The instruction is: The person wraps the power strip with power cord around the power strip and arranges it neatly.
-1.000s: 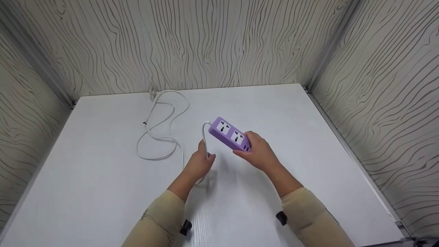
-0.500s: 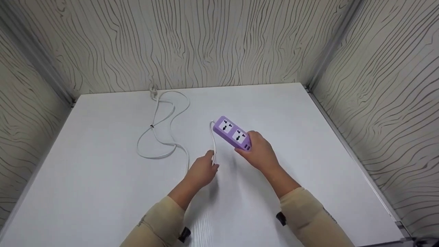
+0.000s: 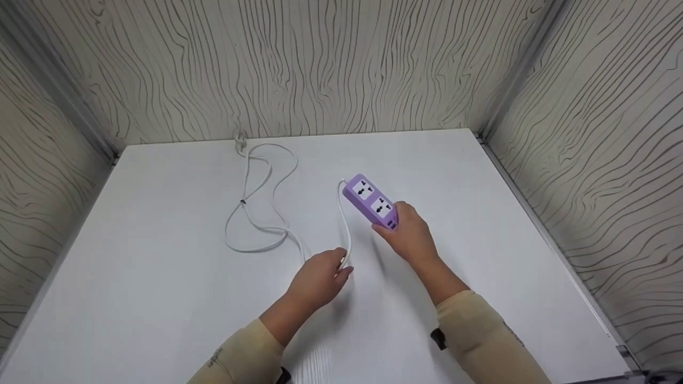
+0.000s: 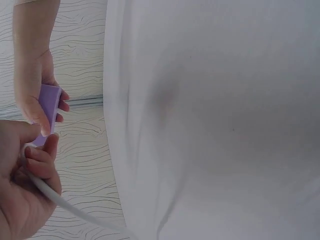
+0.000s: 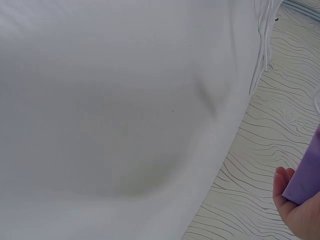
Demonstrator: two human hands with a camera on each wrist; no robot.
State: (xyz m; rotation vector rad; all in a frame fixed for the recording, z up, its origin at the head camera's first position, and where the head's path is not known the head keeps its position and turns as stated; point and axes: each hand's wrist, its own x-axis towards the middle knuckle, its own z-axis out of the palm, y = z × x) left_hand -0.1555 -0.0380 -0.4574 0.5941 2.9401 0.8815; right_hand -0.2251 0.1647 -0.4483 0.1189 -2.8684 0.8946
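Over the white worktop [image 3: 496,256], a purple boxy power strip [image 3: 372,200] hangs at 1 o'clock from the left hand [image 3: 319,277], whose grip's curled round its thin white cable [image 3: 346,224], while the right hand [image 3: 410,234] wraps its 5 o'clock end, probably so both white sockets [image 3: 363,190] show.

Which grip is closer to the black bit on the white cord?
Left. In the head view, the left grip is below and right of the black bit; the right grip is farther right, holding the purple power strip.
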